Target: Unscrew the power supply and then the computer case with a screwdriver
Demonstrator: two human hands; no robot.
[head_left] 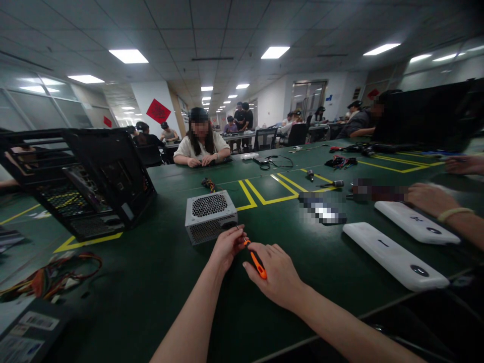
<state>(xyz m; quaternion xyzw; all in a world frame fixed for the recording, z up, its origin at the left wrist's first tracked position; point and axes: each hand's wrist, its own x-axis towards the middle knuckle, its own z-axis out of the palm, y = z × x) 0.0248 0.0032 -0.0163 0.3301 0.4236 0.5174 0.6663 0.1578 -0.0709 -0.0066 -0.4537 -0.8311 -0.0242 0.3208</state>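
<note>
A grey metal computer power supply (206,232), with a honeycomb vent on top and a perforated side, sits on the green table in front of me. My right hand (278,275) grips an orange-handled screwdriver (258,264), its shaft slanting toward the unit's near right corner. Close to that corner, my left hand (226,248) has its fingertips pinched around the front of the shaft. Those fingers hide the screwdriver's tip and whatever it touches. Behind the power supply, a bundle of its cables (209,185) shows.
An open black computer case (98,181) stands left, with loose cables (49,277) and another metal unit (30,327) nearer me. Two white devices (395,256) lie right, beside a neighbour's hand (431,204). Yellow tape (264,201) marks the table; a person (202,143) sits opposite.
</note>
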